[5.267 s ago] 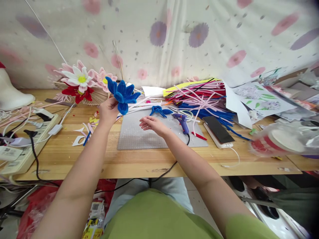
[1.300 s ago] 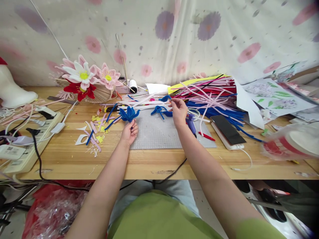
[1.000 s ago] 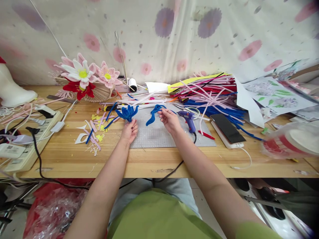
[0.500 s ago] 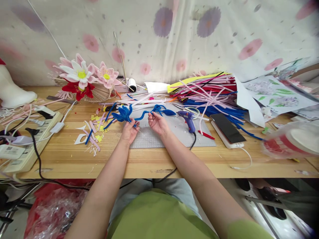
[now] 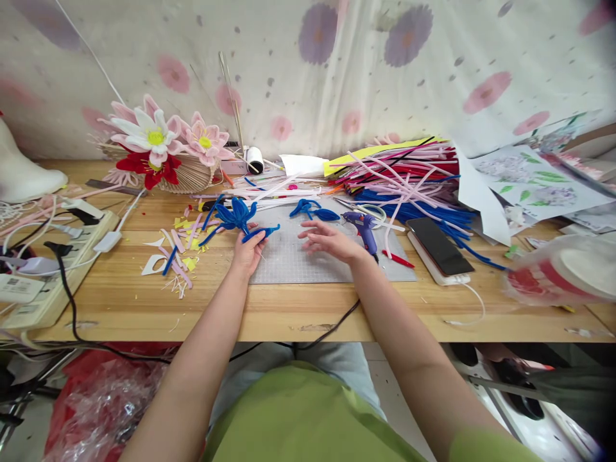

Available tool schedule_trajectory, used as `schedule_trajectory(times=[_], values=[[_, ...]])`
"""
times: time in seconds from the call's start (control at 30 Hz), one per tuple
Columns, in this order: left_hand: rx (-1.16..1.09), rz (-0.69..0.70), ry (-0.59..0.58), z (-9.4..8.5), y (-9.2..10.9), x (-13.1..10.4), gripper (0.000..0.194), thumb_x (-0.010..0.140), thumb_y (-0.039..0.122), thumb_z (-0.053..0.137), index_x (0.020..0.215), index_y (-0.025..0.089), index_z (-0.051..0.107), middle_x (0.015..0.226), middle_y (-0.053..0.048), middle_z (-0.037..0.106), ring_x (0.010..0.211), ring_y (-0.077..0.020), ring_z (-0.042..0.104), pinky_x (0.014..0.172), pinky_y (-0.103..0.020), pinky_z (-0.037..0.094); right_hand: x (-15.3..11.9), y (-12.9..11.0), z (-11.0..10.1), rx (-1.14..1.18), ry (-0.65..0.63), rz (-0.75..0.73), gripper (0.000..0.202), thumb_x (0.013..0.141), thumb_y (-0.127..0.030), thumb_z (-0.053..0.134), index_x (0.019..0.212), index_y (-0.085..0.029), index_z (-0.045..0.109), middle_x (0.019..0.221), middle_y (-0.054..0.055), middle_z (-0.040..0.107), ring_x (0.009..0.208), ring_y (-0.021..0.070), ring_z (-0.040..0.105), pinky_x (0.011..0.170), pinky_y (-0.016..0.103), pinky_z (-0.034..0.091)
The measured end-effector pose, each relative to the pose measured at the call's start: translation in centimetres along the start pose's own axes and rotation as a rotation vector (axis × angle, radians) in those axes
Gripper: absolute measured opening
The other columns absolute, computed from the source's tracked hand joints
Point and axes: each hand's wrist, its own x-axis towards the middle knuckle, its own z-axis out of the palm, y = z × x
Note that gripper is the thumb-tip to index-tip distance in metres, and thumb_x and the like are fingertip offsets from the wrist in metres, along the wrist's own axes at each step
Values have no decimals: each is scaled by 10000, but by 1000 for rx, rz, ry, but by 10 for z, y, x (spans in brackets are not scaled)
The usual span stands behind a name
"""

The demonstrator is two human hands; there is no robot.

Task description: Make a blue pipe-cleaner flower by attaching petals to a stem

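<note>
My left hand is closed around the base of a blue pipe-cleaner flower, whose petals spread above the fingers. A blue pipe-cleaner petal with a curled tip sticks out to the right from the same grip. My right hand holds nothing; its fingers are apart over the grey cutting mat. Beyond that hand, blue pipe-cleaner pieces lie on the mat. A purple glue gun rests right beside the hand, its cable partly hidden by my forearm.
Scraps of pipe cleaner litter the table left of the mat. Behind lie bundled pipe cleaners and scissors. A phone, a red pen and a plastic cup are rightward; a power strip is leftward.
My right hand has let go of the blue strand, opened and moved right. The blue strand between the hands now shows as a short curled petal beside the flower in my left hand.
</note>
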Motion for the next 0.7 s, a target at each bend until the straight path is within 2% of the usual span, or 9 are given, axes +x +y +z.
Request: schedule_trajectory(times=[0.1, 0.17, 0.23, 0.3, 0.37, 0.43, 0.53, 0.63, 0.7], values=[[-9, 51, 31, 2, 0, 0, 333, 577, 11, 704, 815, 185, 551, 764, 47, 633, 714, -71, 636, 652, -180, 495, -37, -11, -36, -241, -126, 135, 396, 691, -368, 693, 1019, -160, 618, 1039, 90, 645, 825, 175, 641, 688, 309, 533], [0, 64, 28, 3, -1, 0, 338, 567, 13, 711, 807, 184, 548, 769, 51, 624, 720, -71, 634, 664, -189, 495, -58, -14, -60, -397, -117, 262, 370, 699, -441, 669, 874, -117, 648, 882, 106, 670, 741, 160, 633, 643, 276, 506], [14, 66, 26, 5, -1, 0, 337, 564, 24, 718, 808, 183, 549, 763, 49, 620, 714, -71, 629, 657, -189, 490, -71, -14, -78, -504, 8, 318, 389, 665, -505, 674, 725, -125, 616, 691, 70, 642, 576, 116, 566, 524, 239, 437], [27, 72, 30, 5, -2, 0, 335, 563, 40, 726, 811, 182, 551, 758, 48, 618, 704, -72, 626, 641, -188, 486, -75, -13, -90, -575, 200, 258, 419, 619, -545, 691, 617, -160, 527, 511, -13, 518, 451, 67, 425, 433, 214, 312], [31, 80, 37, 4, -3, 0, 333, 559, 52, 734, 808, 179, 552, 760, 47, 617, 695, -74, 625, 626, -189, 483, -73, -14, -96, -647, 372, 188, 470, 580, -562, 710, 566, -186, 430, 437, -73, 372, 408, 43, 291, 410, 217, 203], [28, 86, 48, 2, -4, 0, 334, 550, 64, 744, 804, 173, 556, 759, 43, 619, 686, -77, 622, 616, -193, 483, -70, -15, -99, -701, 420, 196, 509, 566, -572, 716, 552, -195, 373, 432, -89, 302, 408, 40, 236, 416, 226, 162], [18, 84, 65, -1, -4, 1, 354, 527, 76, 761, 808, 171, 567, 745, 37, 626, 681, -85, 622, 609, -198, 481, -70, -16, -105, -745, 453, 272, 519, 599, -616, 664, 550, -200, 358, 442, -72, 320, 422, 60, 286, 438, 233, 203], [9, 71, 54, -2, -5, 2, 371, 503, 76, 775, 799, 174, 575, 743, 36, 631, 680, -89, 624, 592, -192, 474, -71, -13, -112, -911, 744, 265, 493, 635, -649, 601, 578, -203, 399, 476, -37, 411, 460, 98, 376, 477, 249, 267], [4, 66, 46, -1, -5, 3, 372, 491, 75, 781, 787, 173, 579, 748, 35, 634, 673, -87, 622, 578, -187, 471, -66, -8, -113, -1016, 909, 256, 454, 655, -639, 582, 669, -199, 473, 546, -7, 507, 508, 132, 455, 512, 263, 316]])
